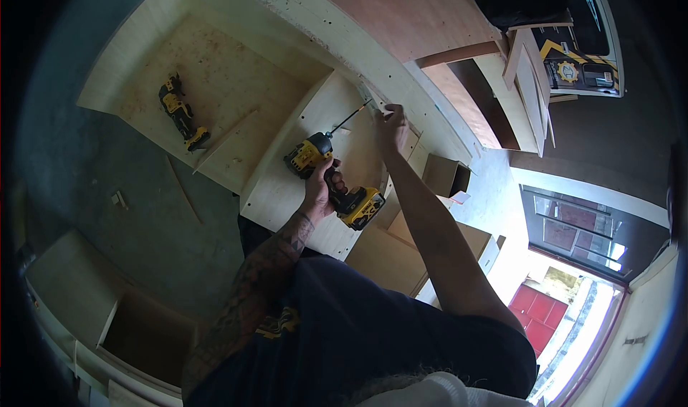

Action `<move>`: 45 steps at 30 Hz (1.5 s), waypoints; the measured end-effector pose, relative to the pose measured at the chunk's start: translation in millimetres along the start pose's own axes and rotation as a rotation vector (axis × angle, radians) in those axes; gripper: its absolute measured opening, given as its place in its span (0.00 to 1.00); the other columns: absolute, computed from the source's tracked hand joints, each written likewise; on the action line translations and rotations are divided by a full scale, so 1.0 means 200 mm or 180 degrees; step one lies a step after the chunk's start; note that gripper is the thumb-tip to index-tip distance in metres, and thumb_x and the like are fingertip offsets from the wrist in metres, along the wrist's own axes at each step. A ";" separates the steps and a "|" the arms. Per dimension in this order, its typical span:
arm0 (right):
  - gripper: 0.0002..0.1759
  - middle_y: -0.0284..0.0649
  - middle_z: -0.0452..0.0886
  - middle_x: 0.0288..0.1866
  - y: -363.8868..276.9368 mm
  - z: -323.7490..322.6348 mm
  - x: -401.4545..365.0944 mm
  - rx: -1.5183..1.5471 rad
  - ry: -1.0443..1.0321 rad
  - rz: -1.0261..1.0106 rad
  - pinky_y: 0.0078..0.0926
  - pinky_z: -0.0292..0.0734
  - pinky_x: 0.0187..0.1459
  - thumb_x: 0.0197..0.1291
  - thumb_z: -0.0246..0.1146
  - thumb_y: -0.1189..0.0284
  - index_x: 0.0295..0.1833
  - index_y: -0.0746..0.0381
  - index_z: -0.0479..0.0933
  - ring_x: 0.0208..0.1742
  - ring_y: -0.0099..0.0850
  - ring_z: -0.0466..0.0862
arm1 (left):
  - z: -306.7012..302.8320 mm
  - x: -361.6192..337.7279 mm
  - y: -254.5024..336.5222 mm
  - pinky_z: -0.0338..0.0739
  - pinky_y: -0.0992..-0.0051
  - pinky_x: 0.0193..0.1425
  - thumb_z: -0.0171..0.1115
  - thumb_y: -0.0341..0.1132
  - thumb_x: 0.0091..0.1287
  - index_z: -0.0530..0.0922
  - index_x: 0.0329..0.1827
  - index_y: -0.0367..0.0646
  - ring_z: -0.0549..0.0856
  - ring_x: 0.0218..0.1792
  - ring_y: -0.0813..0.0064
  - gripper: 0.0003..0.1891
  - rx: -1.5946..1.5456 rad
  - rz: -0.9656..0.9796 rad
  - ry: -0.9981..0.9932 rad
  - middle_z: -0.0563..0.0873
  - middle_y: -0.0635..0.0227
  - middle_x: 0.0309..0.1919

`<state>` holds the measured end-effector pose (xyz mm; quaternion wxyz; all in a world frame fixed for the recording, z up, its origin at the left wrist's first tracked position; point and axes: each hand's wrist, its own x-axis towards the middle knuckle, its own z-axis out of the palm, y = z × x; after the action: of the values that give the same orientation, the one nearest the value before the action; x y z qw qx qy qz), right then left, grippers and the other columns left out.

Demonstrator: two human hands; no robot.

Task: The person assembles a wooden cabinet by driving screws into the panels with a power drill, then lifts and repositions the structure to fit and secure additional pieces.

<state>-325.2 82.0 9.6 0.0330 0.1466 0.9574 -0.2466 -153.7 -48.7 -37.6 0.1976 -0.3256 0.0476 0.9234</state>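
My left hand (322, 190) is wrapped around the handle of a yellow-and-black cordless drill (309, 153), its battery toward the lower right. A long thin bit (349, 120) runs from the drill up and right, its tip close to my right hand (392, 126). The fingers of my right hand are bent in a pinch beside the inner edge of a pale wooden cabinet (276, 174). Whatever those fingers hold is too small to make out. A narrow light-coloured strip (367, 92) lies along the cabinet edge by the bit's tip.
A second yellow-and-black power tool (179, 112) lies on a dusty wooden panel (222, 63) at the upper left. Thin wood strips (185, 190) are on and beside it. More wooden cabinet boxes (444, 175) stand at right and lower left (147, 335). A toolbox (584, 70) sits at the upper right.
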 end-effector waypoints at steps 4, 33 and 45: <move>0.52 0.53 0.70 0.59 0.23 -0.15 -0.01 -0.1335 0.0093 -0.0506 0.46 0.69 0.64 0.51 0.75 0.51 0.79 0.56 0.61 0.61 0.50 0.72 | -0.01 0.02 -0.01 0.72 0.73 0.30 0.66 0.50 0.71 0.76 0.45 0.50 0.72 0.21 0.80 0.15 -0.0063 -0.0025 0.0035 0.70 0.79 0.20; 0.64 0.50 0.65 0.61 0.53 -0.10 -0.02 -0.1205 0.0129 -0.0979 0.51 0.61 0.67 0.40 0.80 0.53 0.85 0.46 0.58 0.63 0.48 0.66 | 0.03 0.11 -0.04 0.73 0.70 0.30 0.64 0.48 0.72 0.75 0.43 0.51 0.72 0.22 0.79 0.13 0.0247 0.0171 0.0229 0.70 0.78 0.20; 0.64 0.50 0.66 0.62 0.51 -0.11 -0.03 -0.1188 0.0055 -0.0903 0.50 0.61 0.68 0.41 0.80 0.52 0.85 0.45 0.56 0.63 0.47 0.66 | 0.05 0.13 -0.03 0.73 0.71 0.30 0.65 0.49 0.71 0.76 0.43 0.51 0.72 0.21 0.80 0.13 0.0330 0.0163 0.0316 0.71 0.79 0.21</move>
<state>-288.6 176.3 -18.7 0.0164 0.0041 0.9977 -0.0662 -176.2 -32.3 -44.8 0.1879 -0.3589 0.1135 0.9072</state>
